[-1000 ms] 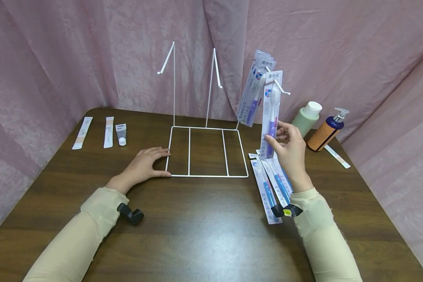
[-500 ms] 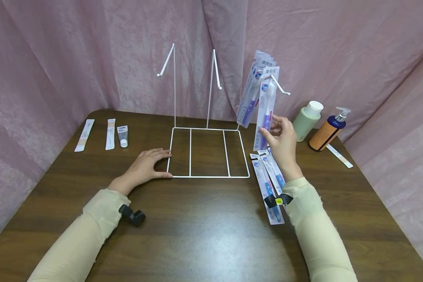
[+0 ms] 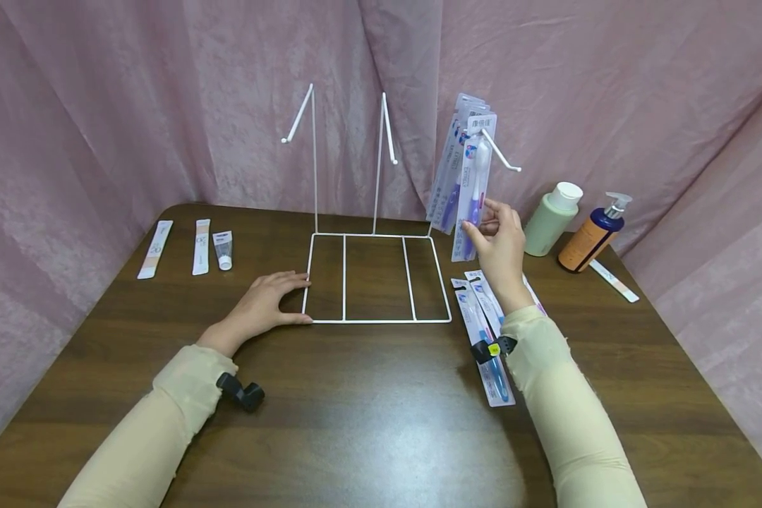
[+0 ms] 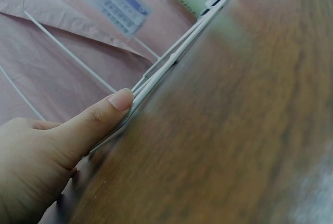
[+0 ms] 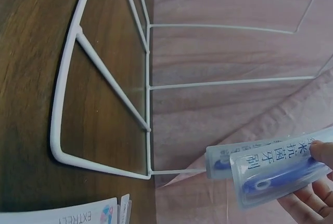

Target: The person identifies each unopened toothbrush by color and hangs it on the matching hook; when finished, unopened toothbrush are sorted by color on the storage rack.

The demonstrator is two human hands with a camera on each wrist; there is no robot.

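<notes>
My right hand (image 3: 503, 250) pinches the lower part of a packaged purple toothbrush (image 3: 473, 187), whose card top is on the rack's right hook (image 3: 500, 152). Behind it, several more packaged toothbrushes (image 3: 444, 185) hang on that hook. The right wrist view shows the held pack (image 5: 270, 174) between thumb and fingers. At the front left corner of the white wire rack (image 3: 381, 322), my left hand (image 3: 260, 307) rests with fingers along the side bar and thumb on the front bar. The left wrist view shows the left thumb (image 4: 101, 120) touching the wire.
Blue packaged toothbrushes (image 3: 485, 342) lie under my right forearm. At right stand a green bottle (image 3: 549, 222) and an orange pump bottle (image 3: 587, 243), with a sachet (image 3: 612, 280) beside them. Two sachets (image 3: 155, 249) and a small tube (image 3: 224, 250) lie at left. Two other hooks (image 3: 298, 113) rise at the back.
My right hand has pushed the purple toothbrush pack back along the hook, up and to the left, towards the hanging packs. The left hand stays on the rack; the head view has shifted slightly.
</notes>
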